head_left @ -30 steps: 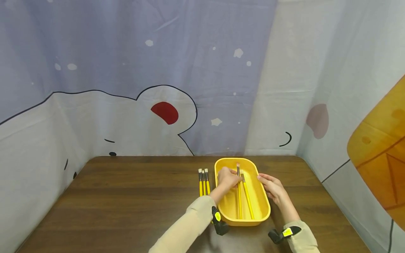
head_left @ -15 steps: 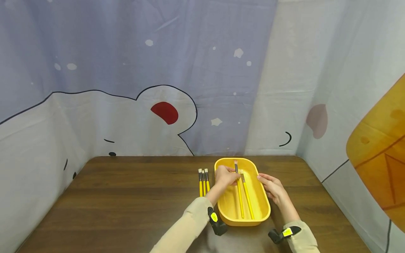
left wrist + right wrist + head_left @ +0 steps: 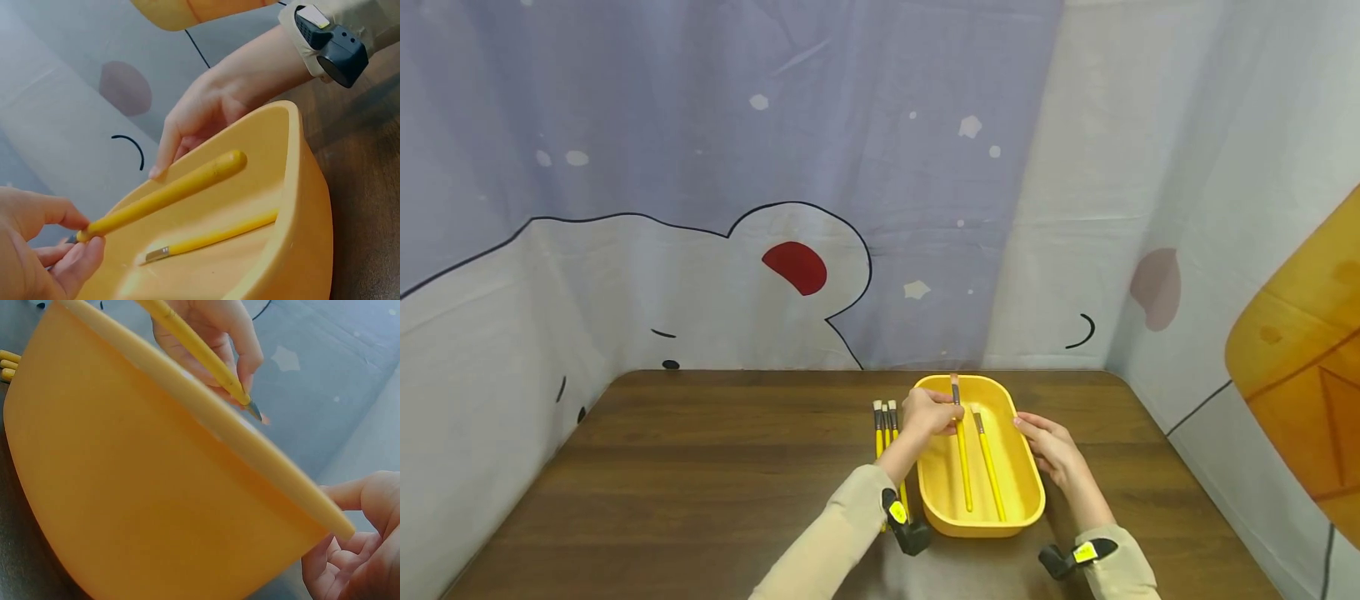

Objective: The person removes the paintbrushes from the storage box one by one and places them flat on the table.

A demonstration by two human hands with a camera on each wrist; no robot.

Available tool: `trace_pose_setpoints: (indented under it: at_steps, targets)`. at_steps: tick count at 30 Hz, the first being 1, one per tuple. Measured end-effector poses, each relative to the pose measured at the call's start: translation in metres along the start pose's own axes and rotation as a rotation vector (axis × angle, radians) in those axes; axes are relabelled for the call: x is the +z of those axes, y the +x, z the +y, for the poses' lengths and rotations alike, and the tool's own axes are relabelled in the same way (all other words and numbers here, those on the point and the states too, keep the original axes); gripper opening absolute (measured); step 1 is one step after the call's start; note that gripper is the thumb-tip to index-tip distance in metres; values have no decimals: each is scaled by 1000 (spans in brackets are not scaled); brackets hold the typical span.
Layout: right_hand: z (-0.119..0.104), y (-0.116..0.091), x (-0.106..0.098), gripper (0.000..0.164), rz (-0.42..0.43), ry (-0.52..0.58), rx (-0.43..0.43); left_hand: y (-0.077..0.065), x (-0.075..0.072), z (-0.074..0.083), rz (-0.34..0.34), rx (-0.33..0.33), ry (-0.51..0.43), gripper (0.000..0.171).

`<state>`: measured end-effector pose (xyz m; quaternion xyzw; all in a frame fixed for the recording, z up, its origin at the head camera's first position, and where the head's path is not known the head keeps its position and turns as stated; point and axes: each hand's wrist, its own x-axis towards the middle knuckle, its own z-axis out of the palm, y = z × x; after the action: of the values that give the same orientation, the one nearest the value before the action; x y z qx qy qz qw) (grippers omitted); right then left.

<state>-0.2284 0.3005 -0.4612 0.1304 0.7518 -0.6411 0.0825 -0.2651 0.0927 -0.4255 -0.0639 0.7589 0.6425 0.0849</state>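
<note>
My left hand (image 3: 928, 414) pinches a yellow-handled paintbrush (image 3: 964, 471) near its ferrule, thumb against fingers. In the left wrist view this brush (image 3: 169, 194) is raised over the yellow plastic tray (image 3: 319, 206), its rounded handle end pointing away from the hand. A second paintbrush (image 3: 990, 467) lies inside the tray along its length, bristles toward the back. At the tray's right side, my right hand (image 3: 1054, 450) holds the rim; the right wrist view shows its thumb at the edge and fingers (image 3: 315, 565) curled beneath.
Just left of the tray, three paintbrushes (image 3: 879, 437) lie side by side on the brown wooden table (image 3: 700, 467), partly hidden by the left forearm. A printed curtain (image 3: 700, 167) hangs behind the table and along its sides.
My left hand has lifted the paintbrush and drawn it left, toward the tray's left rim. The right hand and the tray have stayed in place.
</note>
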Motion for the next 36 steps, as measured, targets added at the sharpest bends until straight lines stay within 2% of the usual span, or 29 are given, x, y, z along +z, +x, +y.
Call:
trace_pose_setpoints:
  at_steps: [5,13,25,36]
  targets:
    - [-1,0,-1,61,-8,8,-6,2,-5,0,-6,-17,-38,20]
    - [-2,1,0,58,-7,21,10,0,-14,0,-3,1,-66,26]
    - [-2,2,2,57,-6,28,14,-1,-28,-9,30,16,-109,32]
    - [-2,3,0,58,-2,13,18,0,-38,-12,54,1,-140,35]
